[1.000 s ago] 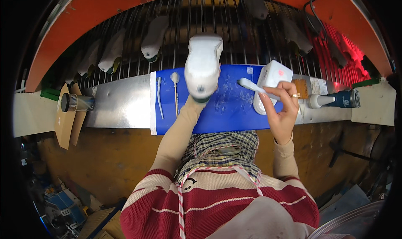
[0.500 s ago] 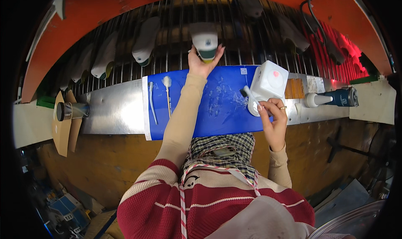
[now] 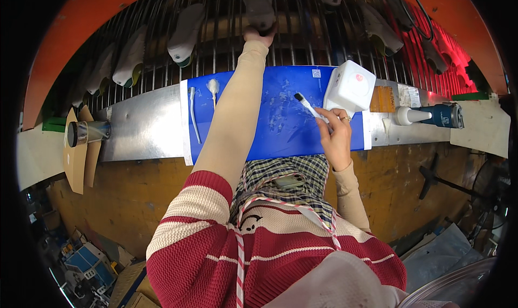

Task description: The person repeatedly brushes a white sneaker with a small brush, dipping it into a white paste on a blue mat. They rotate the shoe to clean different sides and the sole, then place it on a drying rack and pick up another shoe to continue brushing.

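Note:
My left hand (image 3: 261, 36) is stretched forward over the rods, its fingers round the near end of a grey shoe (image 3: 258, 8). Shade hides some of the fingertips. In my right hand (image 3: 338, 141), a small brush (image 3: 308, 105) with a pale handle is pinched between thumb and fingers. Its dark bristles point up and left, over a blue mat (image 3: 280, 141). Just beyond that hand, at the mat's right end, is a white plastic container (image 3: 356, 89). A white-tipped swab stick (image 3: 213, 87) and a pale thin tube (image 3: 194, 116) lie on the mat's left part.
Several more shoes (image 3: 183, 38) rest along the dark rods (image 3: 302, 43), under an orange frame (image 3: 59, 43). Red light falls on the right end. A white-nozzled bottle (image 3: 413, 115) and a dark blue tumbler (image 3: 448, 116) lie right. Left stands a clear jar (image 3: 91, 132) by folded cardboard (image 3: 75, 168).
My left hand has pushed the shoe forward, farther onto the rods. My right hand has shifted left and slightly nearer, bringing the brush away from the white container and over the mat.

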`<state>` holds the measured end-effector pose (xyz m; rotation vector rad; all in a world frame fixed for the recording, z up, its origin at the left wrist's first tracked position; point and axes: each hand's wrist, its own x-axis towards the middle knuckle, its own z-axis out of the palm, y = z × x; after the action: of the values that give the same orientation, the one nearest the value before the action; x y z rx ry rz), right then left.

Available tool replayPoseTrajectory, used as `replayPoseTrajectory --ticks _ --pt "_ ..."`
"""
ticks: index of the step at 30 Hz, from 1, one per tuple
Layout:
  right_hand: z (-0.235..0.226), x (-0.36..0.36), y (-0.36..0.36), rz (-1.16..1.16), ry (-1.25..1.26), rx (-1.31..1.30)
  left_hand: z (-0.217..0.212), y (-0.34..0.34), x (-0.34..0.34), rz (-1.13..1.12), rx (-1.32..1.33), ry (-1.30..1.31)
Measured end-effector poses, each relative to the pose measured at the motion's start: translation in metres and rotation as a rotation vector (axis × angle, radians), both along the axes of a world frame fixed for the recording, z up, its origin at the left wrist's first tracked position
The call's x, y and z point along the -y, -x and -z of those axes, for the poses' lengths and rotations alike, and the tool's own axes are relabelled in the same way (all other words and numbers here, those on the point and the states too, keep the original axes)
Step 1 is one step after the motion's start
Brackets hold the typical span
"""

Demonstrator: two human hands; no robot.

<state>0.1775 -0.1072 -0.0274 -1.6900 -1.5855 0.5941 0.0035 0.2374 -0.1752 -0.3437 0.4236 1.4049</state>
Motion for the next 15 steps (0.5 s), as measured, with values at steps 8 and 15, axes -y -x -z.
replayPoseTrajectory --ticks 8,15 --pt "0.016 -0.023 0.009 -0.116 -0.124 0.222 -0.045 0.018 0.072 0.288 -0.709 -0.037" --pt "0.030 -0.041 0.022 -0.089 -0.228 0.292 -0.041 0.041 0.164 -0.014 -2.064 -0.392"
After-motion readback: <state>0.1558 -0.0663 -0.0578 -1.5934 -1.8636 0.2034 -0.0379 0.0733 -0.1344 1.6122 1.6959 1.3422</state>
